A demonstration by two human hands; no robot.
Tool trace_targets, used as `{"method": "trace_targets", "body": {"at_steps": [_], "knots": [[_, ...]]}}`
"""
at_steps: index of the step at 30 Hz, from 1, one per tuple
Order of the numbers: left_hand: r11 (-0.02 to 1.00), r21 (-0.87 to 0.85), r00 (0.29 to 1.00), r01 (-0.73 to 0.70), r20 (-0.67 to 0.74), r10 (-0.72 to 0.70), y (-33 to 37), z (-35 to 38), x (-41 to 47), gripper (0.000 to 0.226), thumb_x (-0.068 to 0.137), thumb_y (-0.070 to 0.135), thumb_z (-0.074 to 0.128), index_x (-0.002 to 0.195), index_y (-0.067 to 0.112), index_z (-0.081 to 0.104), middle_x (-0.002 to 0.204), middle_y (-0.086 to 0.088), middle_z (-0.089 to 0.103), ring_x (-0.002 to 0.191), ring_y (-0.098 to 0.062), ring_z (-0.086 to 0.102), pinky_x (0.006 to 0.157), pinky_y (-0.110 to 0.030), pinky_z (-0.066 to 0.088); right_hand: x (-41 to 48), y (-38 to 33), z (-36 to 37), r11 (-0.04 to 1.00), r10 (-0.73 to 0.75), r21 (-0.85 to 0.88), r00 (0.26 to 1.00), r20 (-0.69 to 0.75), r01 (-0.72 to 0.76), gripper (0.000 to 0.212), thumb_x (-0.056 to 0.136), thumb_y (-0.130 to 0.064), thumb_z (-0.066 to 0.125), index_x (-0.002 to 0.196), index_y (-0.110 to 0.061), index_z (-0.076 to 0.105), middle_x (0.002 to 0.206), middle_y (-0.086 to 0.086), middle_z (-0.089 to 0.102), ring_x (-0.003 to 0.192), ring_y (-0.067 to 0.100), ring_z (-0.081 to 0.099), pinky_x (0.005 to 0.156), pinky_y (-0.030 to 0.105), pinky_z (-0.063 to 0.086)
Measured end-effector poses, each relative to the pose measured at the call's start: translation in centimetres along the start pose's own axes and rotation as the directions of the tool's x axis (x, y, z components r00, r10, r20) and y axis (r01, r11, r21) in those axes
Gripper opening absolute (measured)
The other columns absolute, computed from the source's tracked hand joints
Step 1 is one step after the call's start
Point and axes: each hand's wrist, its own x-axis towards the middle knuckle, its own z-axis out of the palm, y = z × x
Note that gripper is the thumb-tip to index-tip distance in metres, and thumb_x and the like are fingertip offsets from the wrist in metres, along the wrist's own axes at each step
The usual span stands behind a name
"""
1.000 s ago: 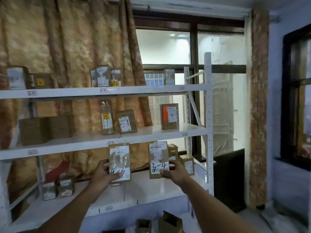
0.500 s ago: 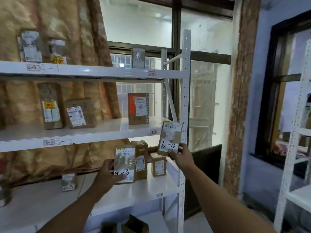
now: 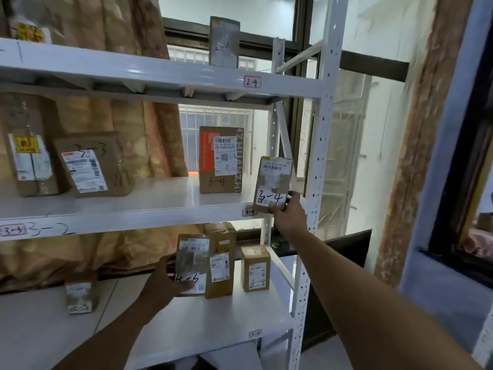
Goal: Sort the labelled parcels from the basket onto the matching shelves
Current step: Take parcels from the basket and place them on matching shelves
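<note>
My right hand [image 3: 289, 214] grips a small brown parcel marked 3-4 [image 3: 273, 182] by its lower edge. It is held upright at the front right edge of the middle shelf [image 3: 133, 209], just above the 3-4 shelf tag [image 3: 248, 211]. My left hand [image 3: 165, 284] holds a parcel marked 4-3 [image 3: 192, 263] upright over the lower shelf [image 3: 186, 324], right beside a taller brown parcel [image 3: 221, 260]. The basket is out of view.
A larger box marked 3-4 [image 3: 221, 160] stands on the middle shelf, with a 3-3 box [image 3: 90, 164] and another parcel [image 3: 29, 156] further left. A 4-4 box [image 3: 255, 268] sits on the lower shelf. The white upright post [image 3: 317, 182] bounds the rack's right side.
The view has shifted right and closer to the rack. My right hand has raised the 3-4 parcel from the lower shelf level up to the middle shelf edge. My left hand still holds the 4-3 parcel low.
</note>
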Motion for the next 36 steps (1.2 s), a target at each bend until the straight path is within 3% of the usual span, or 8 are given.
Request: {"method": "trace_targets", "body": {"at_steps": [5, 8, 12, 15, 21, 27, 32, 36], "knots": [[0.999, -0.005, 0.994, 0.045, -0.104, -0.046, -1.6, -1.1, 3.9, 0.113, 0.038, 0.051, 0.101, 0.134, 0.027, 0.048, 0.119, -0.001, 0.066, 0.099, -0.025, 0.069, 0.086, -0.05, 0.057, 7.0, 0.6, 1.4, 0.995, -0.013, -0.096, 0.999, 0.037, 0.017, 0.043, 0.102, -0.019, 0.061, 0.139, -0.014, 0.039, 0.125, 0.004, 0.06, 0.108, 0.022, 0.06, 0.08, 0.032, 0.047], [0.997, -0.026, 0.98, 0.078, -0.181, -0.082, -4.4, -1.9, 6.6, 0.126, 0.028, 0.063, 0.097, 0.138, 0.029, 0.045, 0.123, 0.0, 0.064, 0.102, -0.027, 0.069, 0.09, -0.055, 0.056, 11.2, 0.9, 2.2, 0.984, 0.026, -0.176, 0.994, 0.102, -0.008, 0.048, 0.1, -0.015, 0.063, 0.14, -0.011, 0.037, 0.135, 0.011, 0.058, 0.124, 0.032, 0.059, 0.093, 0.04, 0.05], [0.993, -0.073, 0.954, 0.095, -0.277, -0.112, -4.0, -1.6, 7.6, 0.112, 0.045, 0.033, 0.103, 0.139, 0.014, 0.046, 0.123, -0.009, 0.064, 0.103, -0.026, 0.065, 0.089, -0.046, 0.056, 15.8, 1.3, 3.4, 0.958, 0.071, -0.286, 0.971, 0.229, -0.003, 0.062, 0.101, -0.016, 0.061, 0.15, -0.007, 0.024, 0.141, 0.018, 0.054, 0.131, 0.037, 0.054, 0.106, 0.045, 0.047], [0.99, -0.069, 0.944, 0.123, -0.3, -0.138, -4.4, -0.7, 8.7, 0.081, 0.068, -0.004, 0.089, 0.136, 0.005, 0.046, 0.105, -0.004, 0.063, 0.086, -0.011, 0.062, 0.063, -0.021, 0.053, 18.2, 2.0, 4.3, 0.955, 0.078, -0.297, 0.955, 0.288, 0.012, 0.068, 0.103, -0.013, 0.058, 0.155, -0.006, 0.014, 0.146, 0.019, 0.052, 0.136, 0.038, 0.05, 0.109, 0.044, 0.042], [0.988, -0.061, 0.936, 0.139, -0.317, -0.151, -7.0, -1.0, 9.8, 0.082, 0.068, 0.003, 0.092, 0.137, 0.013, 0.048, 0.115, -0.007, 0.066, 0.094, -0.015, 0.067, 0.07, -0.028, 0.055, 20.5, 2.4, 5.4, 0.951, 0.1, -0.308, 0.942, 0.321, 0.005, 0.057, 0.103, -0.01, 0.056, 0.148, -0.003, 0.021, 0.142, 0.019, 0.053, 0.13, 0.036, 0.052, 0.092, 0.035, 0.04], [0.986, -0.066, 0.939, 0.156, -0.299, -0.169, -6.9, -1.0, 8.9, 0.074, 0.071, 0.004, 0.09, 0.13, 0.017, 0.048, 0.106, 0.001, 0.065, 0.091, -0.013, 0.065, 0.069, -0.027, 0.052, 19.9, 2.4, 5.1, 0.939, 0.114, -0.344, 0.935, 0.336, 0.009, 0.059, 0.103, -0.015, 0.057, 0.15, -0.002, 0.022, 0.138, 0.016, 0.054, 0.131, 0.037, 0.051, 0.105, 0.044, 0.042], [0.987, -0.083, 0.944, 0.136, -0.292, -0.154, -5.7, -2.1, 7.4, 0.076, 0.068, 0.006, 0.093, 0.128, 0.018, 0.047, 0.105, 0.002, 0.063, 0.096, -0.015, 0.065, 0.068, -0.025, 0.051, 17.0, 2.5, 4.5, 0.973, -0.008, -0.23, 0.994, 0.11, 0.033, 0.039, 0.1, -0.015, 0.063, 0.134, -0.004, 0.048, 0.119, 0.011, 0.059, 0.11, 0.027, 0.058, 0.079, 0.031, 0.045], [0.983, -0.152, 0.956, 0.1, -0.259, -0.137, -5.3, -3.5, 5.4, 0.08, 0.065, 0.003, 0.093, 0.132, 0.011, 0.051, 0.109, -0.002, 0.064, 0.098, -0.019, 0.066, 0.077, -0.035, 0.058, 12.3, 3.3, 4.8, 0.982, -0.099, -0.165, 0.993, -0.059, 0.088, 0.039, 0.1, -0.013, 0.06, 0.137, -0.008, 0.048, 0.138, 0.012, 0.053, 0.126, 0.029, 0.055, 0.09, 0.03, 0.043]]}}
